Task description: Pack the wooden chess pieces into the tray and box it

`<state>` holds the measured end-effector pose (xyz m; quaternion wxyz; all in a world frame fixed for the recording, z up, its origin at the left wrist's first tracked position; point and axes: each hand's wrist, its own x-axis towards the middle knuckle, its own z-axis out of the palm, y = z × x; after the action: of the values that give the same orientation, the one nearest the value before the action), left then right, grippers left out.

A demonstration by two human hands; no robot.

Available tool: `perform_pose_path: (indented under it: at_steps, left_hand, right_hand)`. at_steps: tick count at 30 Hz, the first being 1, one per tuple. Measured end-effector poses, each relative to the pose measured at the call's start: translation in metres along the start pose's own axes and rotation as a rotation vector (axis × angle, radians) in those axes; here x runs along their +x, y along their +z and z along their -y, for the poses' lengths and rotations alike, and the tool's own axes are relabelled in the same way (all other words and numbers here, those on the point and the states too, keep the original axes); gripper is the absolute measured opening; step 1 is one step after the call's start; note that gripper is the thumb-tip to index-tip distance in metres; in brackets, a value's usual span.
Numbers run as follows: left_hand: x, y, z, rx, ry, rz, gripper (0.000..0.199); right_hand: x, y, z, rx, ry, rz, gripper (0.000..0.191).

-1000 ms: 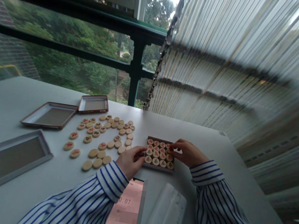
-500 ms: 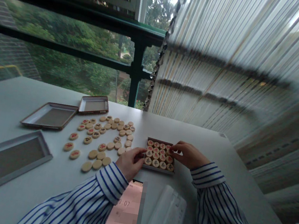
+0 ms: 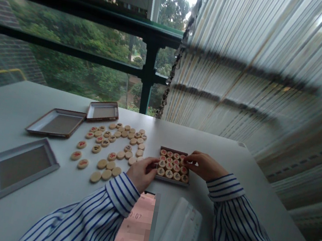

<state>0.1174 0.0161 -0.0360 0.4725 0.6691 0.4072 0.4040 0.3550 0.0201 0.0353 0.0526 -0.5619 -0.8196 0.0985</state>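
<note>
A small shallow box [image 3: 171, 181] holds Chinese chess pieces [image 3: 176, 167] packed in rows, some with red characters and some with black. My left hand [image 3: 142, 173] is closed at the box's left side, thumb and fingers at its edge. At the right side, my right hand [image 3: 204, 166] has thumb and forefinger pinched at a piece in the upper rows, partly hidden by the fingers. Many loose pieces [image 3: 112, 156] lie scattered left of the box, some face up, others blank side up.
Three shallow trays stand on the white table [image 3: 66, 199]: a grey one [image 3: 16, 190], a brown-edged one [image 3: 46, 133] and a smaller one [image 3: 101, 119]. Nearer me lie a phone [image 3: 133, 230] and a clear plastic case [image 3: 180, 232]. A string curtain [image 3: 217, 84] hangs behind.
The view has shifted slightly, so the tabletop things appear a little to the right. Both hands stay at the box, with no clear change in grip.
</note>
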Motion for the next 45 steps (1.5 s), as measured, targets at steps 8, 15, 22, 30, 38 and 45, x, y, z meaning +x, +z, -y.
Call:
perform_pose_path:
  at_steps: [8,15,22,30,38,45]
  left_hand:
    - [0.0,-0.001,0.0,0.013,0.005,-0.007,0.029]
    - [0.0,-0.001,0.0,0.012,-0.002,0.004,0.03]
    - [-0.001,-0.001,-0.003,-0.024,0.002,0.01,0.029]
    - [0.0,-0.002,-0.002,0.028,0.003,0.006,0.03]
    - [-0.001,-0.003,-0.015,0.126,0.032,-0.095,0.028]
    - [-0.003,-0.004,-0.025,0.163,0.112,-0.164,0.022]
  right_hand:
    - [0.0,0.001,-0.001,-0.014,-0.016,-0.001,0.025]
    - [0.0,0.001,-0.001,-0.021,-0.004,0.002,0.026]
    - [0.0,0.0,0.002,-0.013,-0.005,0.01,0.026]
    - [-0.001,-0.003,0.003,-0.027,0.005,-0.005,0.025]
    - [-0.003,-0.01,0.008,-0.066,0.022,-0.121,0.023]
    - [-0.004,-0.015,0.021,-0.131,0.012,-0.241,0.019]
